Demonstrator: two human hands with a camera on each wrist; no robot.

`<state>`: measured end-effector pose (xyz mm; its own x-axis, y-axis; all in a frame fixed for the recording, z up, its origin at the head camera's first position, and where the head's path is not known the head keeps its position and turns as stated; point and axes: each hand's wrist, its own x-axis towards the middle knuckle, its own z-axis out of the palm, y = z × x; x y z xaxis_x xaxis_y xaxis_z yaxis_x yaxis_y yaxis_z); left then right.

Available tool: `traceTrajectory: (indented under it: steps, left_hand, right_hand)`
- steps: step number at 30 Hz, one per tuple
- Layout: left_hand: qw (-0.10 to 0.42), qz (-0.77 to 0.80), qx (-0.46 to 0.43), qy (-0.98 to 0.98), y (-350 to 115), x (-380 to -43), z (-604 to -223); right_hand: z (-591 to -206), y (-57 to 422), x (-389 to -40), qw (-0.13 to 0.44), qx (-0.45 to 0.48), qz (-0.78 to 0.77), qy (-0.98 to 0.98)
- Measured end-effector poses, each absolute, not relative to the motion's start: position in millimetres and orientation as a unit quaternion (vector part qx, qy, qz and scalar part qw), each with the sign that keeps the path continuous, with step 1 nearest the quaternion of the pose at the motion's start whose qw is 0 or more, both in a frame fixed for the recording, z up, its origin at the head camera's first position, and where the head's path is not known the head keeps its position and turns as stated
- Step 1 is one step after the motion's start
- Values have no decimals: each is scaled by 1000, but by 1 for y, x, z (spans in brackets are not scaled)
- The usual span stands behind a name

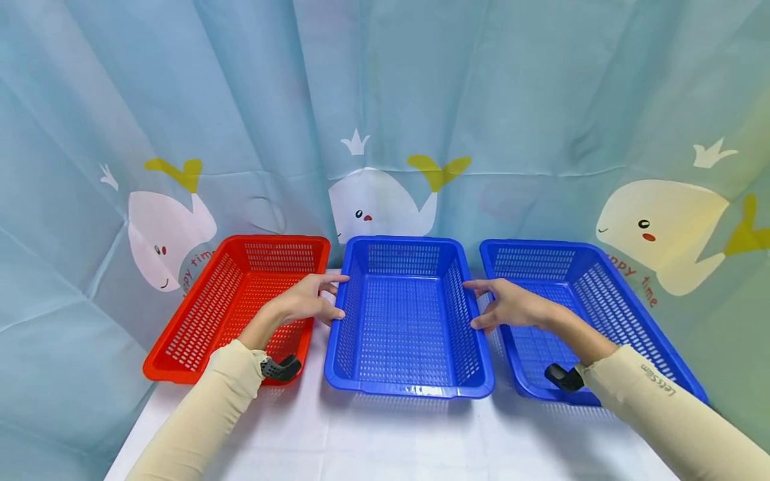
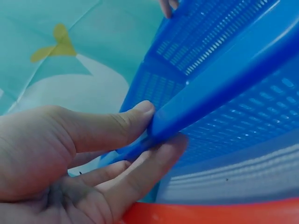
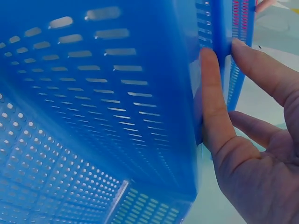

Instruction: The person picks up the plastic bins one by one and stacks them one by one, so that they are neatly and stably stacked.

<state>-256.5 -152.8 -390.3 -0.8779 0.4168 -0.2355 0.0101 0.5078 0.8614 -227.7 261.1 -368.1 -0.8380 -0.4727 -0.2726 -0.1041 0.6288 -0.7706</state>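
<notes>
A blue plastic basket point(image 1: 409, 389) with slotted walls stands in the middle of the head view, nothing visible inside it. My left hand point(image 1: 308, 299) pinches its left rim; the left wrist view shows the thumb point(image 2: 124, 123) on one side of the rim and the fingers point(image 2: 152, 165) beneath. At the opposite rim, my right hand point(image 1: 514, 306) holds on with thumb and fingers. In the right wrist view that hand point(image 3: 257, 149) reaches between the middle basket's rim point(image 3: 225, 32) and a second blue basket point(image 3: 159, 93). Whether the middle basket touches the table is unclear.
To the left lies a red basket point(image 1: 159, 371), partly beneath my left forearm. The second blue basket sits on the right under my right forearm. A white-covered table point(image 1: 385, 441) supports them. Behind hangs a light blue whale-print curtain point(image 1: 391, 87).
</notes>
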Motion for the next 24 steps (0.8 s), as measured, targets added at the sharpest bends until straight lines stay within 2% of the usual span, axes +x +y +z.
traceTrajectory:
  steps: [5, 13, 24]
  left_hand:
    - [230, 529, 127, 807, -152, -254, -385]
    - [225, 550, 122, 795, -154, -249, -365]
    - [225, 562, 160, 779, -157, -245, -336]
  right_hand:
    - [-366, 267, -226, 224, -165, -418, 865]
    - [-347, 280, -219, 213, -158, -441, 857]
    - [-319, 287, -207, 164, -176, -431, 870]
